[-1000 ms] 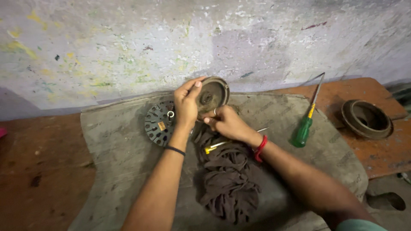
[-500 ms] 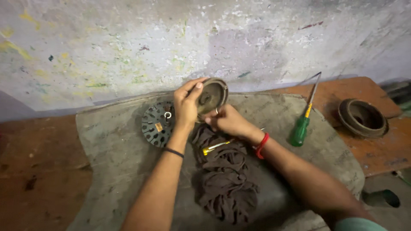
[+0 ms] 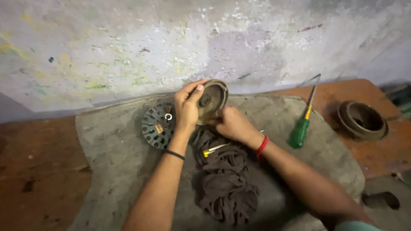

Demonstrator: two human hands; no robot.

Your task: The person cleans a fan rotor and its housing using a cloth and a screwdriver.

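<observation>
Round metal cover [image 3: 212,100] between both hands

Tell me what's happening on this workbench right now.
A person holds a round metal cover tilted up on edge with the left hand, while the right hand works at its lower rim. Below the hands lies a crumpled dark rag with a small yellow-handled tool on it. A slotted stator disc lies flat beside the left hand. A green-handled screwdriver and a second round housing sit off to the right on the grey mat.
</observation>
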